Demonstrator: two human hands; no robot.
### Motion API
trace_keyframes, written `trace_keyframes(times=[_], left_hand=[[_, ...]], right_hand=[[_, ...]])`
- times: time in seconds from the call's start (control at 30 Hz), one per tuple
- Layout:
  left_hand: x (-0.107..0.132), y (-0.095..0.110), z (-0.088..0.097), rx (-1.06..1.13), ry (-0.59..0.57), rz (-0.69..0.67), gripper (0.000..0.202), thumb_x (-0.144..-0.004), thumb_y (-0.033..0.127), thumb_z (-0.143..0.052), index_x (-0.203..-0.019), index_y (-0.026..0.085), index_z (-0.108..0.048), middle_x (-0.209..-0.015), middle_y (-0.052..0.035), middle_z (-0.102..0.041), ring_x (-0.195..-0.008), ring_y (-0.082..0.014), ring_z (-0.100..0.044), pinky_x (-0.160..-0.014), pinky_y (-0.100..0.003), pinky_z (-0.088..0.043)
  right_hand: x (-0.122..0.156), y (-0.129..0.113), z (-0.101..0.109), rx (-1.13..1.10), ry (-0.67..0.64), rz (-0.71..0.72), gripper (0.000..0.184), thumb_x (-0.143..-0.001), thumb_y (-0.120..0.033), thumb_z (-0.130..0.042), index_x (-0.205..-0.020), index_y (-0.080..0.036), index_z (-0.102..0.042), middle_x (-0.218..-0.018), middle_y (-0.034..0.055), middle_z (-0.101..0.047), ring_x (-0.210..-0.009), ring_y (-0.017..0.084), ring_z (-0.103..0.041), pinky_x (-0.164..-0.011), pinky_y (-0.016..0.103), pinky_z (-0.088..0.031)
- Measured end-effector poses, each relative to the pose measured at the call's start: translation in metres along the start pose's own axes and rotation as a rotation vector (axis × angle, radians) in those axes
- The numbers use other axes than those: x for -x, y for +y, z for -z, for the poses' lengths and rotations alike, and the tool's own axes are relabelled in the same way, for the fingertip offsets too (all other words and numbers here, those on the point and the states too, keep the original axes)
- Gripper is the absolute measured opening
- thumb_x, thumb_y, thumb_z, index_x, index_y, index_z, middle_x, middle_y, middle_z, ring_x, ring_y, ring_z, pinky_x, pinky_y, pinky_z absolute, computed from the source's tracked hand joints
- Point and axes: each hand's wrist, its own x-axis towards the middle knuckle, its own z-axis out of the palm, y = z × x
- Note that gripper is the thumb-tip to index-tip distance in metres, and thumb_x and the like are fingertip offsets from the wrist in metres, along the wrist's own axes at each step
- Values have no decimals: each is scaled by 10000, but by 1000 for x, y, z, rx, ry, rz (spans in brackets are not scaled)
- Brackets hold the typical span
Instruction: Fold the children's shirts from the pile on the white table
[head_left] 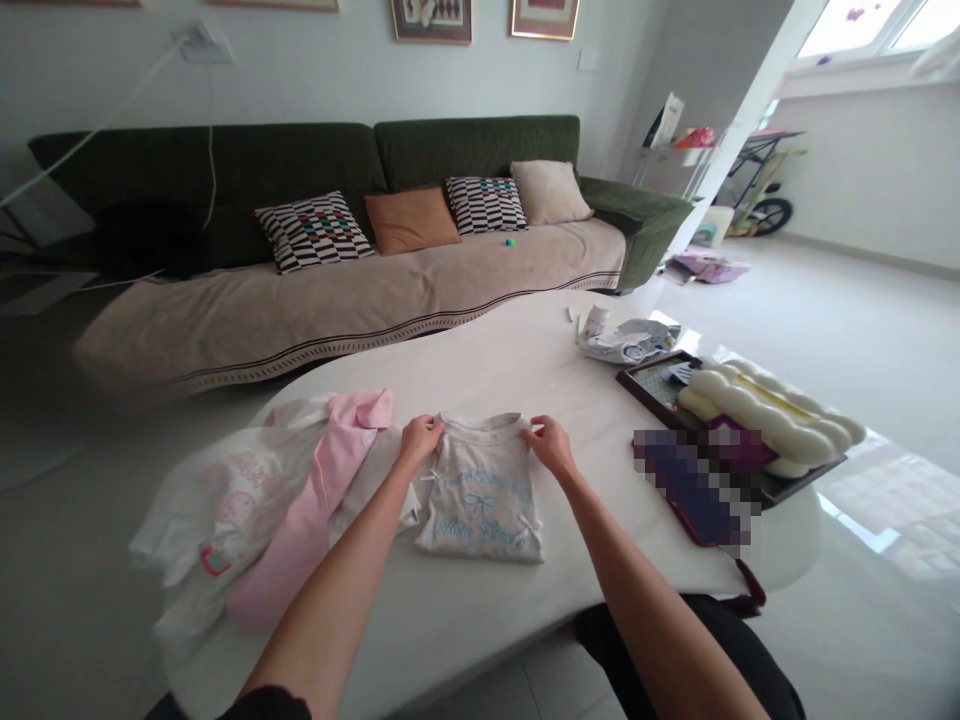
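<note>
A pale shirt (484, 495) with blue lettering and a bow print lies folded into a rectangle on the white table (495, 375), its neckline facing away from me. My left hand (421, 438) pinches the shirt's far left shoulder corner. At the far right shoulder corner, my right hand (550, 441) has its thumb and fingers closed on the fabric. Left of the shirt, partly behind my left forearm, is a heap of clothes with a pink garment (315, 510) and a white printed garment (232, 490).
On the right stand a dark tray (649, 390) with a cream puffy case (772, 410) and a phone-like dark item (694, 490), partly pixelated. A crumpled plastic packet (634, 342) and a white bottle (596, 320) lie farther back. Beyond the table is a green sofa (480, 145) with cushions.
</note>
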Motion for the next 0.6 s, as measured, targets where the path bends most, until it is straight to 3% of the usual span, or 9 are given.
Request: trace_keyframes(times=[0.1,0.27,0.3,0.37,0.43,0.6], left_hand=[[-10,4,13,55,-138,-17,126,-616,166,-616,-742,171,-610,-628,-21,-620,-717,-182,-611,-690,-278,-440],[-20,9,36,469,-640,87,227,-621,76,-547,-829,168,-544,-680,-1,-618,-611,-113,-598,-666,-264,-472],[-22,9,36,527,-693,137,225,-617,54,-533,-814,161,-532,-681,-4,-613,-601,-112,-597,-658,-267,-476],[-24,8,29,541,-664,241,195,-619,26,-501,-770,149,-509,-653,-7,-593,-556,-117,-588,-606,-268,-482],[-24,6,18,508,-560,316,159,-642,26,-475,-746,147,-486,-616,-3,-571,-508,-121,-573,-545,-262,-475],[-4,-10,0,473,-289,305,101,-732,157,-520,-812,171,-460,-598,35,-557,-506,-93,-556,-555,-226,-456]], right_hand=[[-8,0,3,-138,-101,9,146,-674,-283,-550,-786,-189,-540,-607,-26,-563,-632,130,-571,-634,264,-458],[-10,2,15,-420,-285,-2,167,-681,-278,-540,-819,-197,-492,-696,-22,-594,-658,108,-590,-635,254,-486],[-12,3,14,-474,-310,-29,177,-671,-261,-553,-822,-197,-486,-687,-24,-591,-649,108,-590,-634,258,-491],[-18,4,8,-535,-317,-92,201,-651,-218,-573,-824,-193,-473,-628,-39,-567,-584,101,-575,-597,256,-494],[-23,7,-1,-511,-258,-134,225,-653,-189,-574,-846,-194,-459,-563,-61,-532,-501,88,-536,-532,234,-481],[-8,17,-14,-393,-101,-159,226,-730,-233,-538,-937,-183,-466,-567,-45,-545,-473,82,-522,-475,191,-442]])
